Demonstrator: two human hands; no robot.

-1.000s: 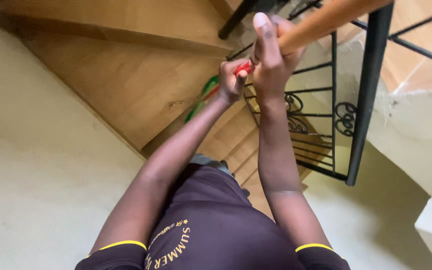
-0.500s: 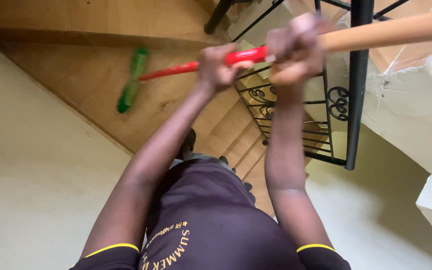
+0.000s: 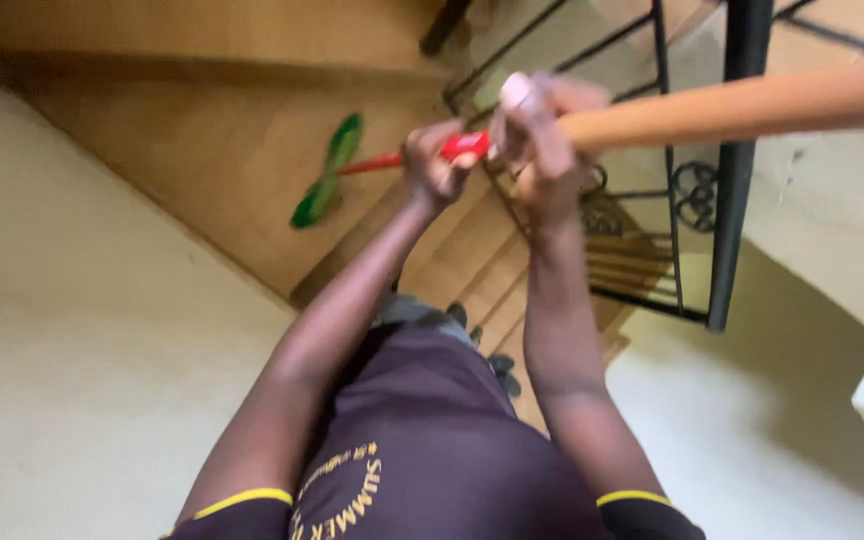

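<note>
Premises: an indoor residential stairwell. Evidence: tan wooden stair treads (image 3: 252, 170) descending in a turn, a black wrought-iron balustrade with scroll ornaments (image 3: 697, 195), and plain cream-painted plaster walls (image 3: 72, 330) enclosing the flight on both sides.

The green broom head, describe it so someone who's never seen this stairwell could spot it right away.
Start at the wooden stair steps between the cream wall and the black iron railing. On the broad upper step lies the green broom head, at the end of a red handle gripped by the left hand and right hand. It is the only green thing among tan wood.
</note>
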